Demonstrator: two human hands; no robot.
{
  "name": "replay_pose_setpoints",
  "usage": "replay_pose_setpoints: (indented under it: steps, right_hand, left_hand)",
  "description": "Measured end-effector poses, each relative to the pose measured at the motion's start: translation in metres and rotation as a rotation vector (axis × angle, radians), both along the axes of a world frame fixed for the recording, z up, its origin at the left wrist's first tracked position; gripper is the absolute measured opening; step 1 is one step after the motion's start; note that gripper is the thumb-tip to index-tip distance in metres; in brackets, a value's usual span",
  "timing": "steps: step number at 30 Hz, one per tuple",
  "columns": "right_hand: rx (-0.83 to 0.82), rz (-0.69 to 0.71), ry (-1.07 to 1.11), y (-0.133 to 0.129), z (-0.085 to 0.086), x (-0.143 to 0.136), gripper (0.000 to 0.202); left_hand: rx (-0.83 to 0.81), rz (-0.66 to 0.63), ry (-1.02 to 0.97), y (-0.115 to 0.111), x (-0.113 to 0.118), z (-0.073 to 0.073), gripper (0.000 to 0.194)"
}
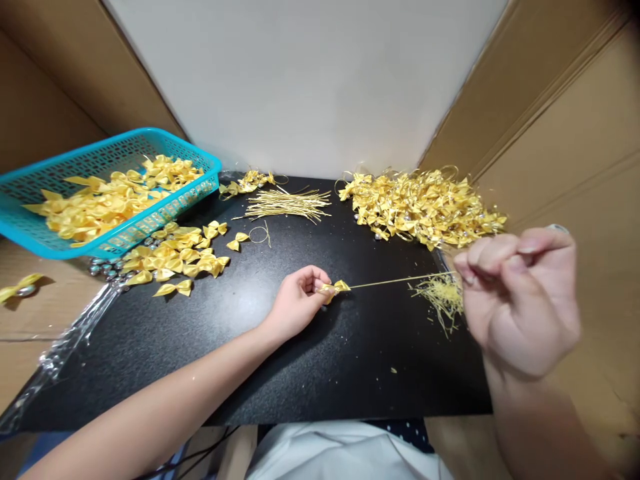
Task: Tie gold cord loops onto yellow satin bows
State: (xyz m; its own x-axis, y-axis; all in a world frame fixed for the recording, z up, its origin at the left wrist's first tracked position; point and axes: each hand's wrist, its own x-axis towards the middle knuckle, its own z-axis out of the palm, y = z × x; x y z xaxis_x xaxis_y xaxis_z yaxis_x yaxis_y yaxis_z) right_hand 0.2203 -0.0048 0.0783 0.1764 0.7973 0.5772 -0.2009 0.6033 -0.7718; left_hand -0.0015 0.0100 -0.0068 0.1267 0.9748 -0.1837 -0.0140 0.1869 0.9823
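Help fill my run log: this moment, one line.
left hand: pinching yellow bow | right hand: gripping gold cord | cord: straight between hands

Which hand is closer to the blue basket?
The left hand. It is below and to the right of the basket in the picture, pinching a yellow bow. The right hand is much farther right, holding a string.

Black worktop (370, 377), flecked with tiny scraps; far right, dense heap of yellow bows (423, 207) with gold ties and silvery beads; nearer, tangled clippings (443, 297); far middle, gold strand bundle (287, 204); bow cluster (247, 183) beside it; left, loose bows (180, 250); single bow (237, 241) near a thin looped strand (269, 235).
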Motion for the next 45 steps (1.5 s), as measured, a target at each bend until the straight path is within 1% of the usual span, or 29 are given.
replay_pose_setpoints:
  steps: [4,15,17,18,21,23,25,27,31,35,37,39,45]
  right_hand:
    - [-0.033,0.035,-0.013,0.001,0.0,0.003,0.016]
    - [-0.024,-0.046,-0.1,-0.003,0.003,0.009,0.013]
    - [-0.047,-0.038,-0.121,-0.006,-0.002,0.005,0.012]
    - [-0.086,-0.023,-0.156,-0.007,-0.006,0.001,0.012]
    - [-0.321,0.087,-0.354,-0.011,-0.027,-0.015,0.012]
    - [-0.434,0.183,-0.426,-0.01,-0.043,-0.027,0.01]
    - [-0.489,0.241,-0.478,-0.009,-0.057,-0.036,0.012]
    - [-0.509,0.236,-0.562,-0.008,-0.065,-0.041,0.017]
    - [-0.468,0.163,-0.702,-0.011,-0.071,-0.044,0.019]
    - [-0.393,0.185,-0.779,-0.017,-0.073,-0.049,0.012]
    - [-0.35,0.181,-0.784,-0.018,-0.075,-0.051,0.012]
    - [-0.339,0.145,-0.77,-0.019,-0.076,-0.052,0.011]
    - [-0.399,0.098,-0.711,-0.02,-0.076,-0.051,0.007]
  left_hand:
    - [-0.006,0.006,-0.014,0.0,0.0,0.0,0.017]
    - [0.03,-0.017,-0.003,0.002,-0.001,-0.003,0.014]
    - [0.026,-0.009,-0.019,0.002,-0.002,-0.002,0.013]
    - [0.017,-0.003,-0.031,0.001,-0.003,-0.001,0.012]
    - [-0.048,-0.001,-0.083,-0.002,-0.002,0.004,0.012]
    - [-0.111,-0.018,-0.125,-0.005,-0.001,0.008,0.013]
    - [-0.17,-0.027,-0.171,-0.007,0.0,0.011,0.014]
    - [-0.217,-0.024,-0.205,-0.009,0.001,0.012,0.018]
    - [-0.251,-0.027,-0.231,-0.01,0.001,0.013,0.025]
    - [-0.252,-0.028,-0.24,-0.011,0.002,0.013,0.027]
    - [-0.243,-0.014,-0.211,-0.012,0.002,0.012,0.026]
    - [-0.223,-0.004,-0.168,-0.012,0.002,0.012,0.024]
    - [-0.164,-0.021,-0.072,-0.013,-0.001,0.013,0.019]
